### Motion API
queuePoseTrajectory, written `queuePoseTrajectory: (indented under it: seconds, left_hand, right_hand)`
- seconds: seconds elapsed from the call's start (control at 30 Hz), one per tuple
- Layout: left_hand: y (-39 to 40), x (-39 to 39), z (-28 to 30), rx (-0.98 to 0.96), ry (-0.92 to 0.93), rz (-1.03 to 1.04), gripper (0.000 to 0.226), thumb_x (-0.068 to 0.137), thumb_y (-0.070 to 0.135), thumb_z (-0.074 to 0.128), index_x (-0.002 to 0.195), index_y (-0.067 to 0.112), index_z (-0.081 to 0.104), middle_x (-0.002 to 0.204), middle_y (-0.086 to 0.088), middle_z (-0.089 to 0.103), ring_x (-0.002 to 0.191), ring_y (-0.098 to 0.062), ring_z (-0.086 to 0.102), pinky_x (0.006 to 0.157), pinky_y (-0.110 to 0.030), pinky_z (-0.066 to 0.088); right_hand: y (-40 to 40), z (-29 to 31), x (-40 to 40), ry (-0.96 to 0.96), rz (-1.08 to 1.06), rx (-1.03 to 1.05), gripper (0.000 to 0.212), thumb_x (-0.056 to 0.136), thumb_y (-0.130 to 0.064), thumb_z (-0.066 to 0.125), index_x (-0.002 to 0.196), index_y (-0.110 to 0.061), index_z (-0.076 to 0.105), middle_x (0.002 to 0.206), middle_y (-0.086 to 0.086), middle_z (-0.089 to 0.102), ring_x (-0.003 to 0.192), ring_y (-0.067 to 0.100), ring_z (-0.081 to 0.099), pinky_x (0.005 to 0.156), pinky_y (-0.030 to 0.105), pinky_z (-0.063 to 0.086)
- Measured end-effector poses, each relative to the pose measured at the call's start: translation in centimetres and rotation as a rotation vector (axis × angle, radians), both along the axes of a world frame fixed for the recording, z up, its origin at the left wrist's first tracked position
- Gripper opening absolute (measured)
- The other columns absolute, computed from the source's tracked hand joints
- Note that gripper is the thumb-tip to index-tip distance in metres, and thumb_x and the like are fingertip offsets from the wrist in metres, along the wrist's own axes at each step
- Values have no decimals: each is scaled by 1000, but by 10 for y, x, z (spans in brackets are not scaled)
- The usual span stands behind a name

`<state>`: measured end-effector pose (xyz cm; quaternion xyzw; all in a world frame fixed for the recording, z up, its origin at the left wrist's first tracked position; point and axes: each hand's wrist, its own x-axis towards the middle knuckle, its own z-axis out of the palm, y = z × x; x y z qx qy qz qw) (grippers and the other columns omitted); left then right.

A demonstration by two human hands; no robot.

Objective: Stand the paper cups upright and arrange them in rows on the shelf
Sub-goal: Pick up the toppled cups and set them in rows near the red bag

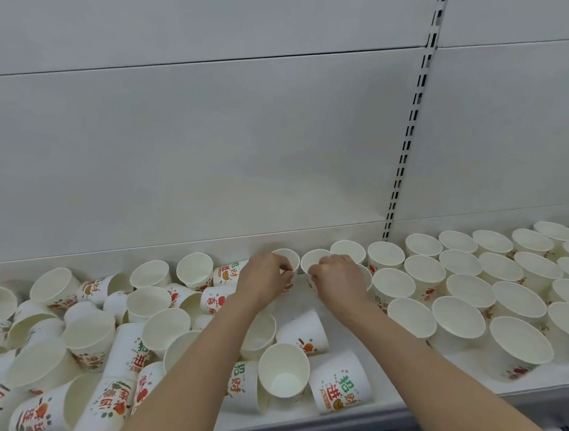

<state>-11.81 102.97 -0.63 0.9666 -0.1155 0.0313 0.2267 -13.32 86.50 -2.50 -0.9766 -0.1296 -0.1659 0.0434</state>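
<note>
— So, what have your hands got?

— Each has one cup at the back of the shelf (pixel 306 306). My left hand (pixel 264 277) has its fingers curled over the near rim of the left cup (pixel 288 257); that cup is upright, close to the back panel (pixel 214 140).

— And the right?

— My right hand (pixel 339 278) pinches the rim of the right cup (pixel 313 259), upright too, just beside the first. The two rims nearly touch.

— Where are the other cups?

— To my right the rows (pixel 476 283) stand upright, mouths up, packed side by side from the back panel to the shelf's front edge. The right cup sits next to the end of the back row.

— And to your left?

— A loose pile (pixel 93 336): some cups lie on their sides showing red and green print, some lean on one another, a few stand. Between my forearms lie several more on their sides, one with its open mouth (pixel 284 370) facing me.
</note>
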Motion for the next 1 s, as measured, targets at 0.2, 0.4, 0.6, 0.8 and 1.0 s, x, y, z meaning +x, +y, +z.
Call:
queuePoseTrajectory:
  seconds: [0.2, 0.4, 0.6, 0.8, 1.0]
  left_hand:
    - [29, -19, 14, -55, -89, 12, 20, 87, 32, 64, 106, 30, 71, 111, 9, 69, 107, -16, 60, 87, -32, 48]
    - [4, -54, 16, 33, 77, -417, 42, 81, 38, 73, 121, 35, 63, 126, 13, 58, 115, -9, 52, 97, -34, 45]
    - [-34, -47, 9, 422, 279, -396, 80, 68, 49, 80, 138, 33, 44, 138, 4, 50, 125, -20, 48, 100, -39, 43]
    - [-39, -50, 2, 147, 290, -260, 71, 72, 34, 78, 135, 27, 47, 134, 2, 53, 119, -18, 51, 98, -33, 44]
    - [-44, -62, 0, -147, 223, -81, 78, 61, 43, 81, 128, 24, 48, 127, 2, 51, 115, -17, 51, 97, -38, 46]
  right_hand:
    - [-8, 5, -47, -123, 24, 404, 9, 81, -25, 69, 85, -17, 72, 78, -1, 70, 77, 26, 59, 69, 37, 48]
    - [-35, -3, -149, 155, -174, 520, 43, 79, -62, 59, 107, -31, 67, 97, -17, 64, 96, 9, 53, 88, 29, 40]
    - [-45, -11, -180, 388, -163, 697, 73, 66, -66, 69, 129, -38, 45, 114, -22, 50, 108, 0, 45, 91, 20, 37]
    - [-47, -24, -162, 608, 19, 786, 96, 54, -49, 83, 137, -42, 36, 125, -16, 49, 118, 6, 45, 99, 29, 43]
    - [-50, -31, -159, 627, 74, 873, 81, 51, -53, 85, 119, -44, 41, 119, -12, 55, 112, -2, 50, 97, 25, 45]
